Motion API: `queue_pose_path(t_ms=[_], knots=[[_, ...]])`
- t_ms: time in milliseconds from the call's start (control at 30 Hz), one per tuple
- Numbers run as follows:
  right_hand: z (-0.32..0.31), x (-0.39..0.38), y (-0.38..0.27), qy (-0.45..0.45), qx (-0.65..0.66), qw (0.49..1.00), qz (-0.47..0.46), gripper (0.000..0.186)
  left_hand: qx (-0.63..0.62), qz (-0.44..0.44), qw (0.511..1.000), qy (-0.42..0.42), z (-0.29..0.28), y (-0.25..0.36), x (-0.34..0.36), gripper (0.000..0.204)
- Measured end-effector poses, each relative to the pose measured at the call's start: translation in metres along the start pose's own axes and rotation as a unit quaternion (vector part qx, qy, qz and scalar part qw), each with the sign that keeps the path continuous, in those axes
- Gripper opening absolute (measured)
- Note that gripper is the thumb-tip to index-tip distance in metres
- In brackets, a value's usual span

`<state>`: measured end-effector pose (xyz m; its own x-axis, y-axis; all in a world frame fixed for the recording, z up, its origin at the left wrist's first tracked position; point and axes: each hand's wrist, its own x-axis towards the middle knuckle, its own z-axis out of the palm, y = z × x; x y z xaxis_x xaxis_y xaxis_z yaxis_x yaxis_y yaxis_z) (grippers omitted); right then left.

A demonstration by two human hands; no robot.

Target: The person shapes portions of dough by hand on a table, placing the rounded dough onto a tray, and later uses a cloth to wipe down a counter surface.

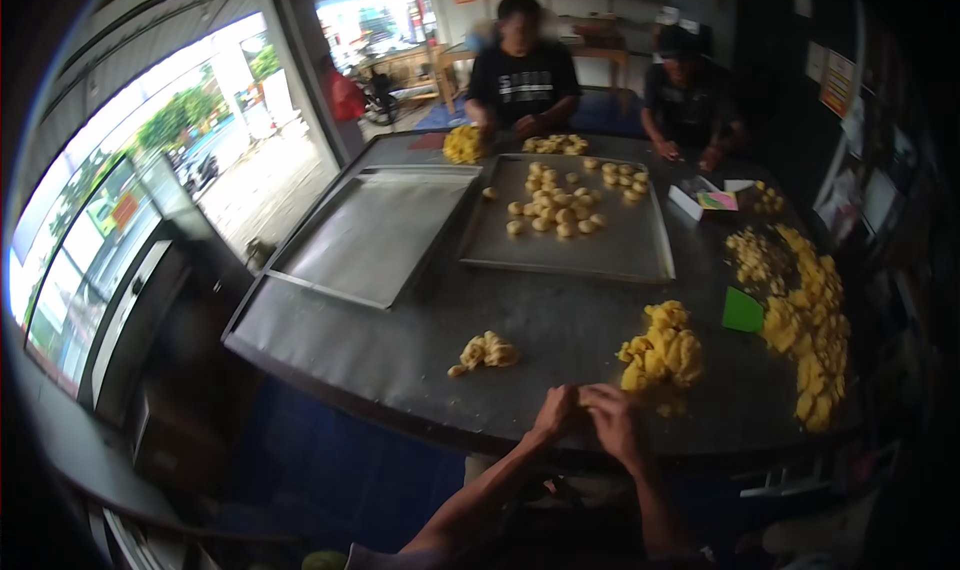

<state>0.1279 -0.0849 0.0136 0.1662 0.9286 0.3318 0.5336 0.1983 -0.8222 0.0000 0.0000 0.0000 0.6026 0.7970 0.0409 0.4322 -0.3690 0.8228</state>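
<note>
My left hand [555, 413] and my right hand [613, 425] meet over the near edge of the steel table [350, 320], fingers closed together on something small that they mostly hide. A lumpy yellow mound [660, 355] lies just beyond my right hand. A pale dough lump [485, 355] with a smaller bit beside it sits farther left.
A tray of dough balls [560, 260], an empty tray [355, 240], a green scraper [742, 310], a small box [700, 200] and more yellow dough [815, 330] share the table. Two co-workers [520, 80] [680, 105] work across it. An open doorway [280, 170] is left.
</note>
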Motion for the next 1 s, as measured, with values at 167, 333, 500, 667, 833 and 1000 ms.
queue_pose_path(t_ms=[167, 333, 500, 667, 833, 1000], knots=[[-0.004, 0.010, -0.030, 0.057, -0.075, 0.995, 0.028, 0.026, 0.023, -0.042, 0.993, 0.111, 0.001, 0.021, -0.012, 0.022], [0.008, 0.013, -0.043, 0.060, -0.120, 0.991, -0.001, 0.019, 0.024, -0.027, 0.998, 0.054, 0.002, 0.018, -0.004, 0.024], [-0.007, 0.018, -0.036, 0.007, -0.021, 0.999, 0.031, 0.031, -0.020, 0.000, 0.999, 0.028, -0.008, 0.009, -0.014, 0.023], [-0.009, 0.023, 0.029, -0.088, 0.110, 0.980, 0.142, 0.057, -0.080, 0.079, 0.994, -0.004, -0.002, 0.011, -0.007, 0.026], [-0.012, 0.019, 0.013, -0.054, -0.041, 0.994, 0.083, 0.056, -0.076, 0.079, 0.994, 0.005, -0.009, 0.027, -0.012, 0.024], [-0.019, 0.015, 0.000, -0.019, -0.073, 0.991, 0.106, 0.057, -0.018, 0.042, 0.998, -0.033, -0.004, 0.030, -0.012, 0.019]])
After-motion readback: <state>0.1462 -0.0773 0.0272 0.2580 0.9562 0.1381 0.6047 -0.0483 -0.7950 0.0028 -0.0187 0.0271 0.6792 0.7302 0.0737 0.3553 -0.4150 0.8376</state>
